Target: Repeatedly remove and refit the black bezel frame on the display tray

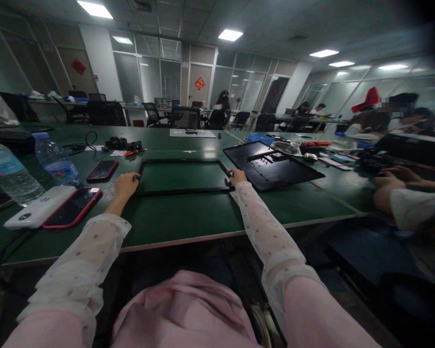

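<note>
A thin black rectangular frame (181, 192), like a monitor bezel, is in front of me at the green table, its middle open. My left hand (126, 185) grips its left side with the fingers curled round the edge. On the opposite side my right hand (237, 177) has its fingers closed on the frame's right edge. Just right of that hand lies a black panel (275, 170), like a monitor's back cover, with a recessed cutout in its middle. Whether the frame touches the table all round, I cannot tell.
Left of me are water bottles (56, 162), a white power bank (39, 209), a red-cased phone (72, 209) and another phone (102, 171). Black parts (121, 144) lie farther back. A blue basket (260, 139) and tools stand at right. Near the right edge, a co-worker's hands (393, 183) show.
</note>
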`<state>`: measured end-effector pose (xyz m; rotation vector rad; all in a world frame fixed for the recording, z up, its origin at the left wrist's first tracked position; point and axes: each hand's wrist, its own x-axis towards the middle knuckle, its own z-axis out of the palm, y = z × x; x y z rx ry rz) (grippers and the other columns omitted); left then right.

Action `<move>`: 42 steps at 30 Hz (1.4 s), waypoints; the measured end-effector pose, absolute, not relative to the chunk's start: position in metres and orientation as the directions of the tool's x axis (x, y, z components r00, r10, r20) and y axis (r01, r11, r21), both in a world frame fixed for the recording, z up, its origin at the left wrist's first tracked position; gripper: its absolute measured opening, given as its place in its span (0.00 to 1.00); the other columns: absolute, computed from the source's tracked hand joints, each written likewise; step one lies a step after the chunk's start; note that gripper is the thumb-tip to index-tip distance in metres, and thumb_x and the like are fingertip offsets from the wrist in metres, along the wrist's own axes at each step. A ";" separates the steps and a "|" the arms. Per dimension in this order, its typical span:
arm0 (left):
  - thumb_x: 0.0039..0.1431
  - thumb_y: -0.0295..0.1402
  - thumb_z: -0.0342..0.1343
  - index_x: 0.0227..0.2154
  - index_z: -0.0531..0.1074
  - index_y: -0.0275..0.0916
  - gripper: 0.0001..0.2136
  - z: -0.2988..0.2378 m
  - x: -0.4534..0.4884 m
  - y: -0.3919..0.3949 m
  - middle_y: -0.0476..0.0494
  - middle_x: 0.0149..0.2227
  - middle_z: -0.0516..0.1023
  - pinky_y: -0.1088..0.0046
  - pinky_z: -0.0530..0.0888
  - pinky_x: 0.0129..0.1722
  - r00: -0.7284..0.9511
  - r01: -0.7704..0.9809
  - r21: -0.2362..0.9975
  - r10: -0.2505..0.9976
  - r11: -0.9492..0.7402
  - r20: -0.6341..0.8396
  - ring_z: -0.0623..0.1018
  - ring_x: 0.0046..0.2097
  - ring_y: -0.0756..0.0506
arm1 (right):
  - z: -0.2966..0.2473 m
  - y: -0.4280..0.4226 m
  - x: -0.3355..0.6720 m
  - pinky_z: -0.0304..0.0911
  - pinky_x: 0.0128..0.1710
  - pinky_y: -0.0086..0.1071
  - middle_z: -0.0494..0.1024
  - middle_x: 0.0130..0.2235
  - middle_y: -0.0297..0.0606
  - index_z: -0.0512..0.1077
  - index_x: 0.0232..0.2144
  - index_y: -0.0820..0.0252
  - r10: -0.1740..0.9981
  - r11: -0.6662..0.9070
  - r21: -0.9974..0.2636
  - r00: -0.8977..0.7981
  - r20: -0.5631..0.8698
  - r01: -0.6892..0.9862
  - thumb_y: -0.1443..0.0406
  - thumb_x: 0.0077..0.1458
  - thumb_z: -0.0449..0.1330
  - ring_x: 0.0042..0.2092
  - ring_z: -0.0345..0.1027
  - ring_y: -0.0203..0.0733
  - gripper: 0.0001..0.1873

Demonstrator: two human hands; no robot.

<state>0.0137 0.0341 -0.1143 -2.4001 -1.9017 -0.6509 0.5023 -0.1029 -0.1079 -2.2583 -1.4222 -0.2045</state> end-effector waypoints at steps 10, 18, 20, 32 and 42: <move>0.66 0.33 0.53 0.54 0.80 0.44 0.18 -0.118 0.014 0.037 0.35 0.49 0.81 0.59 0.75 0.49 0.181 0.918 0.240 0.872 -0.316 0.454 0.78 0.52 0.34 | -0.112 -0.099 0.504 0.63 0.54 0.40 0.79 0.47 0.46 0.79 0.50 0.60 0.792 -0.376 -0.281 0.464 0.396 0.883 0.76 0.53 0.55 0.52 0.69 0.51 0.24; 0.67 0.31 0.51 0.52 0.79 0.40 0.16 -0.115 0.017 0.034 0.36 0.52 0.79 0.57 0.69 0.58 0.086 0.815 0.349 0.692 -0.463 0.717 0.75 0.55 0.36 | -0.109 -0.096 0.508 0.60 0.59 0.46 0.77 0.50 0.51 0.70 0.58 0.67 0.661 -0.258 -0.391 0.457 0.595 0.884 0.76 0.50 0.54 0.54 0.66 0.53 0.31; 0.68 0.32 0.50 0.51 0.80 0.40 0.15 -0.111 0.019 0.031 0.36 0.54 0.78 0.56 0.67 0.60 0.057 0.781 0.358 0.628 -0.513 0.776 0.74 0.57 0.36 | -0.107 -0.095 0.509 0.59 0.62 0.46 0.75 0.53 0.53 0.63 0.63 0.70 0.615 -0.262 -0.426 0.490 0.618 0.866 0.75 0.51 0.54 0.56 0.65 0.53 0.35; 0.68 0.33 0.53 0.48 0.81 0.44 0.12 -0.102 0.021 0.024 0.39 0.57 0.78 0.54 0.64 0.58 -0.037 0.759 0.360 0.515 -0.543 0.857 0.72 0.58 0.35 | -0.107 -0.096 0.505 0.66 0.56 0.50 0.78 0.50 0.61 0.58 0.66 0.71 0.589 -0.416 -0.564 0.684 0.431 0.713 0.71 0.62 0.50 0.51 0.74 0.57 0.30; 0.70 0.34 0.48 0.52 0.78 0.41 0.16 -0.093 0.022 0.009 0.36 0.60 0.75 0.53 0.62 0.60 -0.018 0.787 0.416 0.658 -0.454 0.753 0.70 0.61 0.34 | -0.110 -0.094 0.504 0.67 0.55 0.49 0.79 0.49 0.60 0.60 0.63 0.70 0.617 -0.363 -0.585 0.658 0.433 0.725 0.66 0.62 0.52 0.51 0.75 0.59 0.28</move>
